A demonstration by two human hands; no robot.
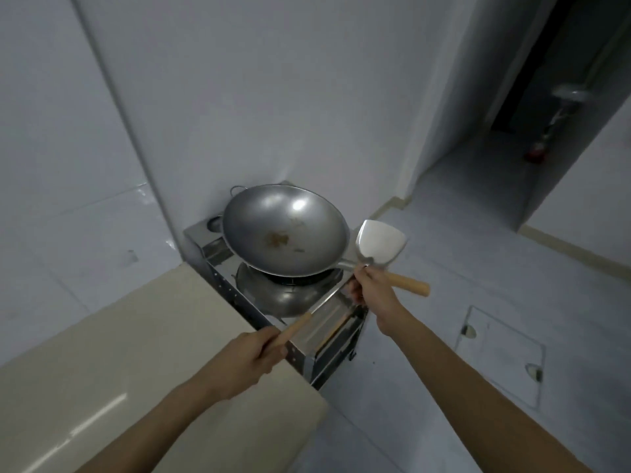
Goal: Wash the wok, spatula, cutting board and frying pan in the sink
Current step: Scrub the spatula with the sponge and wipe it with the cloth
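Left hand (251, 361) grips a wooden handle running up toward the right hand (372, 290), which clutches the spatula (380, 242), blade upward, and the wok (285, 230), held above the steel stove (300, 339), brown residue inside.

The wok (286, 230) hides most of the burner (290, 295) beneath.

A silver-grey wok (286, 230) bears a brown stain at its centre; at its 3 o'clock, a silver spatula (380, 245). Both have pale tan wooden handles. Beige countertop (129, 353), shiny steel stove (307, 339).
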